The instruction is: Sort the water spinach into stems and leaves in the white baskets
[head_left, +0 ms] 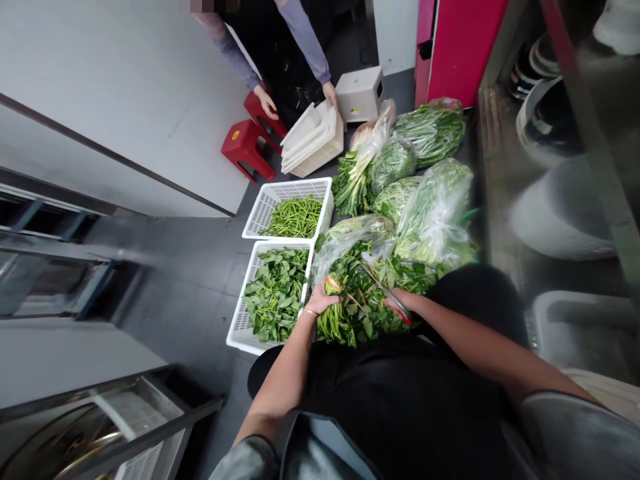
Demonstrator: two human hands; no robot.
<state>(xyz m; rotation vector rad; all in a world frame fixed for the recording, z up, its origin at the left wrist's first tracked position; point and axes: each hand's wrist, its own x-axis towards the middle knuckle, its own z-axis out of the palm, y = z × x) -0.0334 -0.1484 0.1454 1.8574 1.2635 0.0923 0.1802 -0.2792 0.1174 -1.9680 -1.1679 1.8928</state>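
Observation:
My left hand (321,301) is closed round the stem end of a bundle of leafy greens (356,308) that lies across my lap. My right hand (400,301) grips a pair of scissors (383,291) with red handles, its blades open over the bundle. Just left of the bundle stands a white basket of cut green leaves (274,293). Beyond it sits a second white basket holding green stems (295,216).
Several plastic bags of greens (430,207) lie piled on the floor ahead. Another person at the far end touches a stack of white baskets (313,139), next to red stools (246,147) and a white stool (359,93). Steel counter (560,220) at right, metal rack (120,420) lower left.

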